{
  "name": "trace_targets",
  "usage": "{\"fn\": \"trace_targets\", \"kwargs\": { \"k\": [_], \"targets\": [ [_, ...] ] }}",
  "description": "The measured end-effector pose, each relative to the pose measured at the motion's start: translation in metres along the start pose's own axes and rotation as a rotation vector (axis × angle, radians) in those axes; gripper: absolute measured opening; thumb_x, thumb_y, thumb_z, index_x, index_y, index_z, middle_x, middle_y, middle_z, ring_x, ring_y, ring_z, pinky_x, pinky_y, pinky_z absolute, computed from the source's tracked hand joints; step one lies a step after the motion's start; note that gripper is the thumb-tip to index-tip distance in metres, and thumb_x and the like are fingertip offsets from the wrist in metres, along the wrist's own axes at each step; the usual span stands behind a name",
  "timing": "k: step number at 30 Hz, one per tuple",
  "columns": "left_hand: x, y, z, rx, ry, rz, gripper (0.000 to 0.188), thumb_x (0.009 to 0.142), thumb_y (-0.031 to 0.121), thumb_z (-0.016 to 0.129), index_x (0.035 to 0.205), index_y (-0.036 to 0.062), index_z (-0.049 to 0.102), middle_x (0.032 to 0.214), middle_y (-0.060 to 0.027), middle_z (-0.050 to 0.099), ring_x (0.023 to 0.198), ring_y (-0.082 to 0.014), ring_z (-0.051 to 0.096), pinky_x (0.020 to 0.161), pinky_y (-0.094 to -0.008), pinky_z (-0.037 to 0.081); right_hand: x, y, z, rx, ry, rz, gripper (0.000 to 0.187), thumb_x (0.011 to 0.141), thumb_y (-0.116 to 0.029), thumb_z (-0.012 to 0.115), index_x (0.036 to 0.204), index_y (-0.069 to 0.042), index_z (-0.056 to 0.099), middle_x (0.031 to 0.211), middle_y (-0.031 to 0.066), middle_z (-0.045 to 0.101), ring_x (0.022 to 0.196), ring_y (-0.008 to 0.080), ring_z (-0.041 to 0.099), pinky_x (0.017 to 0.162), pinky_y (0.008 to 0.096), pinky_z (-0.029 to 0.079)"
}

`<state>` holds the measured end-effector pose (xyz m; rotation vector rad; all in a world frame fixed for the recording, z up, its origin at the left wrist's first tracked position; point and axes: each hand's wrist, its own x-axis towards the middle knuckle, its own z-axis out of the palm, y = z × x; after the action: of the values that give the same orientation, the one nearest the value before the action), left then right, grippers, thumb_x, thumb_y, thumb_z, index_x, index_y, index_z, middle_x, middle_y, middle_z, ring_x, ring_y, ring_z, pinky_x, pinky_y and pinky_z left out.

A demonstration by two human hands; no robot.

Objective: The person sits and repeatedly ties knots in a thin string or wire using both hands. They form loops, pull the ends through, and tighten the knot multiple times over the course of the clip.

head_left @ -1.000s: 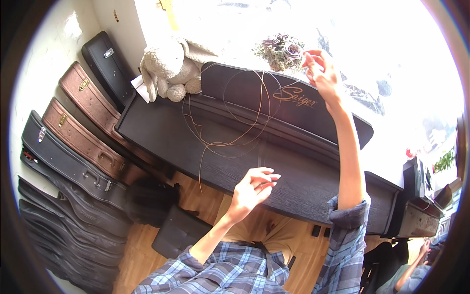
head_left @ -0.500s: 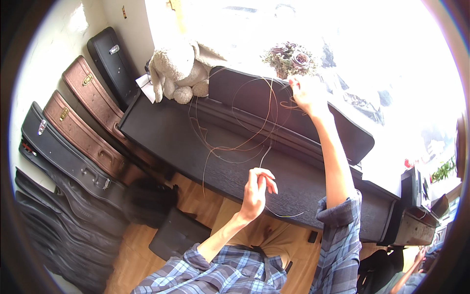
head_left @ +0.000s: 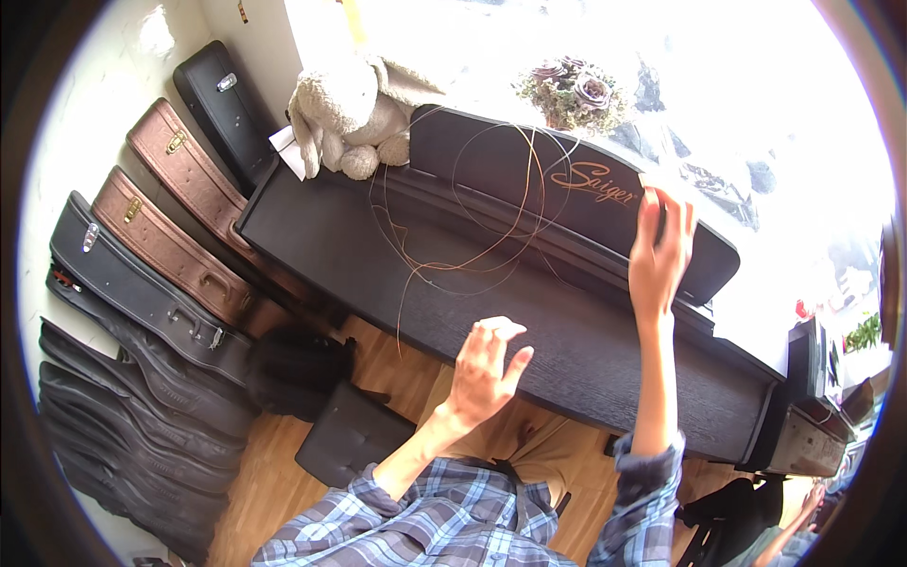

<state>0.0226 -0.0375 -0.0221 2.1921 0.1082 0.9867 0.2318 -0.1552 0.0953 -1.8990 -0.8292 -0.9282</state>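
Several thin coiled wires, like instrument strings (head_left: 404,269), hang in loose loops over the upright panel (head_left: 482,156) of a black piano-like cabinet. Their coppery and pale loops spread across the black top. My left hand (head_left: 480,376) hovers over the near edge, thumb apart from the lightly bent fingers, with nothing visible in it. Near the right part of the panel, beside its gold script, my right hand (head_left: 663,244) is raised. Its fingers are bent and apart, and I see no wire in them.
A plush rabbit (head_left: 340,109) sits at the panel's left end; a dried bouquet (head_left: 578,94) stands behind it. Instrument cases (head_left: 179,156) and soft black bags (head_left: 142,425) line the left wall. A black stool (head_left: 350,430) stands below. Another person's arm (head_left: 798,520) shows lower right.
My right hand has left the wires at the panel and moved right, uncovering the gold script. The pale wire at my left hand is gone from there, and its fingers have spread.
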Motion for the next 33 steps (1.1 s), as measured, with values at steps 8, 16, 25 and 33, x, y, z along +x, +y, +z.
{"fn": "trace_targets", "kwargs": {
  "k": [8, 16, 25, 33],
  "targets": [
    [0.108, -0.048, -0.001, -0.002, 0.223, -0.007, 0.025, 0.09, 0.011, 0.076, 0.111, 0.0057, 0.063, 0.096, -0.0055, 0.056, 0.076, -0.017, 0.051, 0.068, -0.0326, 0.047, -0.161, 0.006, -0.052, 0.123, 0.011, 0.498, 0.014, 0.103, -0.013, 0.058, 0.114, -0.004, 0.058, 0.099, 0.0055, 0.058, 0.088, 0.0158, 0.052, 0.084, 0.0312, 0.045],
    [0.149, -0.057, 0.015, 0.049, 0.185, -0.035, 0.027, 0.092, 0.021, 0.074, 0.115, 0.0078, 0.067, 0.111, -0.0087, 0.061, 0.106, -0.028, 0.06, 0.093, -0.0423, 0.052, -0.195, 0.032, -0.057, 0.315, 0.11, 0.694, 0.013, 0.105, -0.011, 0.057, 0.116, -0.005, 0.055, 0.092, 0.0009, 0.054, 0.075, 0.007, 0.047, 0.069, 0.0223, 0.042],
    [0.122, -0.137, -0.07, 0.504, 0.673, -0.173, 0.038, 0.09, 0.021, 0.075, 0.119, 0.0053, 0.055, 0.108, -0.0126, 0.054, 0.097, -0.0304, 0.051, 0.087, -0.046, 0.043, -0.197, 0.036, -0.054, 0.446, 0.172, 0.704, 0.011, 0.106, -0.009, 0.054, 0.116, -0.007, 0.053, 0.093, -0.0004, 0.05, 0.074, 0.0071, 0.043, 0.068, 0.0223, 0.039],
    [0.139, -0.141, -0.097, 0.879, 0.415, -0.062, 0.041, 0.087, 0.033, 0.077, 0.117, 0.0116, 0.06, 0.114, -0.0103, 0.053, 0.107, -0.03, 0.051, 0.091, -0.0464, 0.041, -0.197, 0.036, -0.055, 0.462, 0.187, 0.712, 0.011, 0.105, -0.011, 0.056, 0.115, -0.008, 0.053, 0.094, -0.001, 0.05, 0.074, 0.0063, 0.043, 0.068, 0.0219, 0.038]
  ]
}}
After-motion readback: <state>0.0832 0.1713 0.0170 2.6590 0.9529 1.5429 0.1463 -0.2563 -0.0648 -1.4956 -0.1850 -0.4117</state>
